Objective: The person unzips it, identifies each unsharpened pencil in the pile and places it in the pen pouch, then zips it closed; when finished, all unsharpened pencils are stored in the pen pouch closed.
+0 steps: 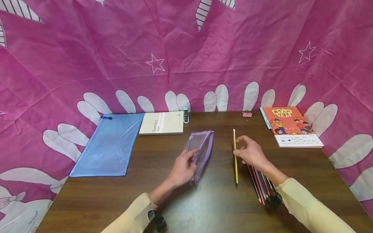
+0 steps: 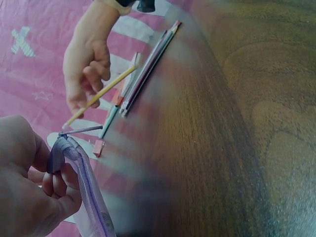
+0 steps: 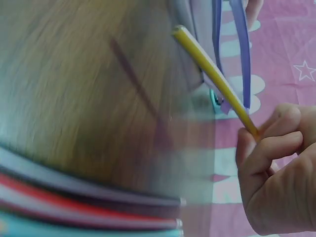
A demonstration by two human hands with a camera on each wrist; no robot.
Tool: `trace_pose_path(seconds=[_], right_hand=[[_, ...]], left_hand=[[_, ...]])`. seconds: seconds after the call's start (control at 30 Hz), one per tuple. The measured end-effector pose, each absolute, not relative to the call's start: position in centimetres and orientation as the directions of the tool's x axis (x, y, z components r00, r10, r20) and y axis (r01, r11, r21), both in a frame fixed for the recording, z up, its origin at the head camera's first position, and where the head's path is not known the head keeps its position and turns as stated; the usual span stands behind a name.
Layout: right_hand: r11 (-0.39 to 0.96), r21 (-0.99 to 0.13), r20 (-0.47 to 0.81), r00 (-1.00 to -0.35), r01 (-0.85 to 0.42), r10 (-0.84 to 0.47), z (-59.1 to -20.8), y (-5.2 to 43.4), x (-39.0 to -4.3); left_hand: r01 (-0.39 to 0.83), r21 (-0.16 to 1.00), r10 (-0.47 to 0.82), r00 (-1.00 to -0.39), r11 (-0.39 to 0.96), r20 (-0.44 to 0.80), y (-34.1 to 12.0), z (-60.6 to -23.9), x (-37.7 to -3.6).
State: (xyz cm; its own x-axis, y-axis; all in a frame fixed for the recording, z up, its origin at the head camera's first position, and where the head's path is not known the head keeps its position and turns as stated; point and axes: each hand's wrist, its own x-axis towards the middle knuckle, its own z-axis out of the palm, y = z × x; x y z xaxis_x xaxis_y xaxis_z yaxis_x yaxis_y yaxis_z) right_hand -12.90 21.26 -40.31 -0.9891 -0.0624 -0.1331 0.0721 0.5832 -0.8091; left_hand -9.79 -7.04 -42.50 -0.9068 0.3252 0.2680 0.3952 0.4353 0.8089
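Nearest, low on both sides, pale yellow sleeves (image 1: 131, 213), with a small black device (image 1: 274, 200) at each wrist. Beneath the right wrist, a bundle of pencils (image 1: 257, 185) on the brown surface (image 1: 151, 158), with sharpened tips toward the near edge.

Farther in, the left hand (image 1: 183, 166), slanted up and rightward, with index finger stretched over the mesh in the head view, and thumb and other fingers curled into a pinch on the edge of a purple mesh pouch (image 1: 201, 139). Opposite, at much the same depth, the right hand (image 1: 251, 152), angled in from the right, pinching a yellow pencil (image 1: 235, 166) near mid-length between thumb and fingertips, clear of the surface. Between the two hands, the pouch, tilted, with mouth parted toward the pencil but apart from it.

Beyond, at left, a flat blue mesh pouch (image 1: 109, 149), touching a Gambit notebook (image 1: 163, 123); just beside that, a small teal item (image 1: 186, 116). Rightward, a pink binder clip (image 1: 247, 115), then a red-covered book (image 1: 291, 123) with a light-blue pen (image 1: 265, 118) along its left edge. Farthest, a pink cloth (image 1: 186, 42) with white stars.
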Motion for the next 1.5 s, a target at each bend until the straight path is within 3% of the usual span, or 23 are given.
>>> trace_pose_path(seconds=[0.23,0.57,1.07,1.5], right_hand=[[0.315,-0.938,-0.155,-0.988,0.145,-0.009,-40.3,19.7,-13.3],[0.047,-0.980,-0.188,-0.980,0.191,0.070,-40.2,16.4,-14.2],[-0.180,-0.971,-0.187,-0.970,0.159,0.152,-40.7,13.4,-14.6],[-0.215,-0.962,-0.205,-0.964,0.168,0.168,-41.9,11.5,-14.0]], left_hand=[[0.397,0.814,0.325,-0.905,0.424,0.273,-6.9,-42.8,-9.8],[0.412,0.803,0.320,-0.901,0.430,0.291,-6.7,-42.8,-9.8],[0.411,0.801,0.313,-0.903,0.435,0.293,-6.6,-42.8,-9.8],[0.413,0.804,0.312,-0.902,0.427,0.298,-6.5,-42.8,-9.9]])
